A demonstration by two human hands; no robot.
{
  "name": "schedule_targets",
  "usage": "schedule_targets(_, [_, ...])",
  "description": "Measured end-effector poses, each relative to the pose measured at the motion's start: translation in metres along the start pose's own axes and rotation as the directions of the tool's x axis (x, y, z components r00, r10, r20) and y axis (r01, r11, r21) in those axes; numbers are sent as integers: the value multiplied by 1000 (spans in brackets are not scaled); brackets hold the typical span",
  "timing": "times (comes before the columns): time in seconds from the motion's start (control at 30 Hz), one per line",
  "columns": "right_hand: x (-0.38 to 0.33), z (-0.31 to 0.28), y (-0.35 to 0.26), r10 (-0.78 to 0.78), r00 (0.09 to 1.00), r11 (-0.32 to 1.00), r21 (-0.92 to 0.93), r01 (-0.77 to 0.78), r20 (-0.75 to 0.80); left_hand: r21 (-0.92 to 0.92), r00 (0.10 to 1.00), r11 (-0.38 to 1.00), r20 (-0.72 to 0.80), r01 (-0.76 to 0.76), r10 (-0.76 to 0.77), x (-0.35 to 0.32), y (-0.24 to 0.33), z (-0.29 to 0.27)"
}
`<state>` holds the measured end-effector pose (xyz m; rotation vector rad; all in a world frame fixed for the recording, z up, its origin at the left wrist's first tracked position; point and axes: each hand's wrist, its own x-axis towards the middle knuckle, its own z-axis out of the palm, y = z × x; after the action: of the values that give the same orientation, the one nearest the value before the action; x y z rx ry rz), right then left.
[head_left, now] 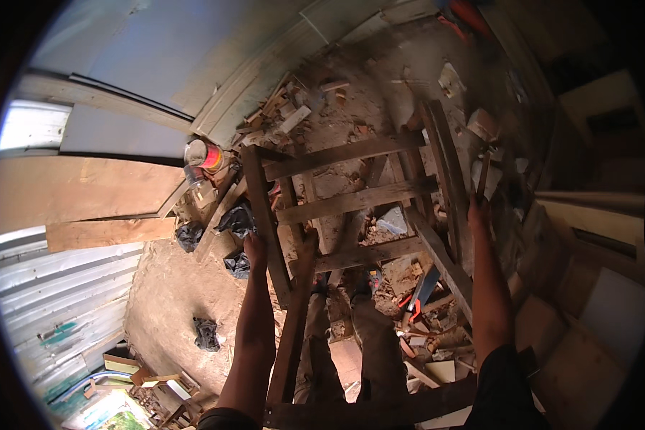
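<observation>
While a wooden frame [358, 201] with crosswise slats stands over the littered floor [172, 287], the left hand [254, 249] meets its left post [264, 215]; the right hand [478, 208] is beside a stick [484, 175]. I cannot tell whether either grip is closed.

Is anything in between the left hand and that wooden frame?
Nothing that I can see. The left hand is right at the left post of the frame. The black bags are to the left of that post, not in the gap. Whether the fingers touch the wood is hard to tell.
</observation>
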<state>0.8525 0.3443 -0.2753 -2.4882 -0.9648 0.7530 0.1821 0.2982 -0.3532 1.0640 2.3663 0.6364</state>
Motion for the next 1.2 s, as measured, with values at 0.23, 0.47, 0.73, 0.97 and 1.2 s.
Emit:
schedule_targets(0.23, [-12,-9,2,37,998,989,142,-43,43,-307,992,950,123,61,-24,11,7,18])
schedule_targets(0.47, [-40,-29,62,128,968,984,147,-98,-215,-123,966,977,171,-173,192,48,149,49])
schedule_targets(0.73, [-46,-35,57,312,913,949,126,-288,-264,340,957,906,227,-251,180,45,321,83])
schedule_targets(0.97, [-28,-97,46,169,985,867,-474,-157,-17,391,897,813,286,-432,339,40,382,24])
schedule_targets(1.2, [-110,-223,64,-225,974,877,-433,207,9,-174,287,439,542,-881,790,-42,451,-56])
